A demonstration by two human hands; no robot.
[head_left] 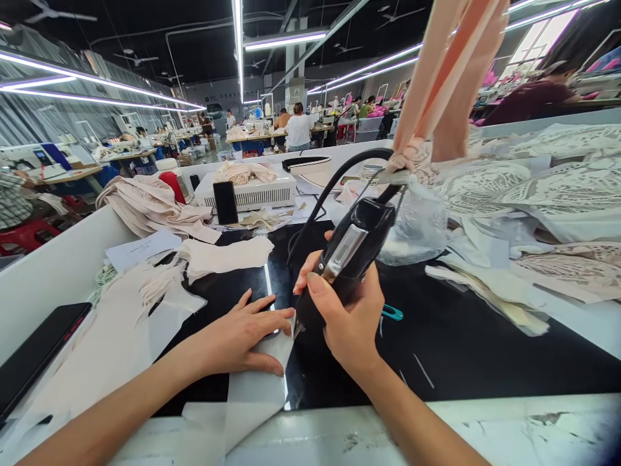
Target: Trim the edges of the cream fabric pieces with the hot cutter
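Observation:
My right hand (349,317) is wrapped round a black handheld tool (352,243) with a metal lever on its side. A thick black cable leaves its top, and peach fabric strips (436,77) are tied there. The tool's tip points down at the edge of a thin white fabric piece (262,395). On that piece my left hand (242,333) lies flat with its fingers spread, just left of the tip. Under both hands is a glossy black board (466,349). A teal thread snipper (392,312) lies right of my right hand.
Cream fabric pieces (228,255) and a dark phone (39,349) lie at left. Behind stand a white box (262,193) and an upright phone (226,202). Lace pieces (557,188) and a plastic bag (417,226) are at right. People sit farther back.

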